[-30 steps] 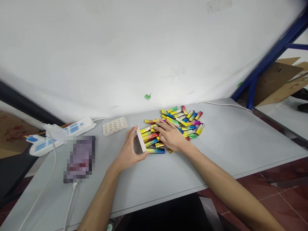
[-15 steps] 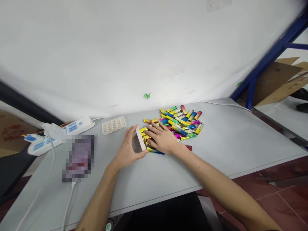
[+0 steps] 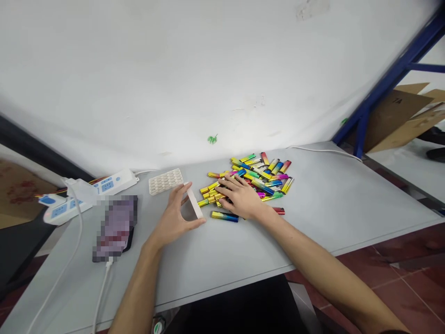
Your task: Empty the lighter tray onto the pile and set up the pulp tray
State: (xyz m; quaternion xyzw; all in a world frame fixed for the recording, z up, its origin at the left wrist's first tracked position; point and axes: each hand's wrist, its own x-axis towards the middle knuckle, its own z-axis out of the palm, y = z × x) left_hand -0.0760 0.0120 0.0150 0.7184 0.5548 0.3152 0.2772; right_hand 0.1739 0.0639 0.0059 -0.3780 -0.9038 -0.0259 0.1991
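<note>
A white tray (image 3: 195, 202) stands tilted on its edge, its narrow side facing right. My left hand (image 3: 173, 218) grips it between the thumb at the near end and the fingers at the far end. My right hand (image 3: 241, 198) lies with fingers spread on the left part of a pile of shiny multicoloured lighter-like sticks (image 3: 266, 174), covering some of them. Several yellow ends stick out between the hand and the tray. One yellow and blue stick (image 3: 225, 216) lies apart at the near side of the pile.
A second white tray with rows of holes (image 3: 166, 181) lies near the wall. At the left are a power strip (image 3: 114, 182), a pixelated phone (image 3: 116, 227) and white cables. Cardboard boxes (image 3: 399, 116) stand beyond the blue frame at right.
My left hand has moved left with the tray, away from the pile. My right hand has shifted slightly right, and more yellow stick ends now show between the hands.
</note>
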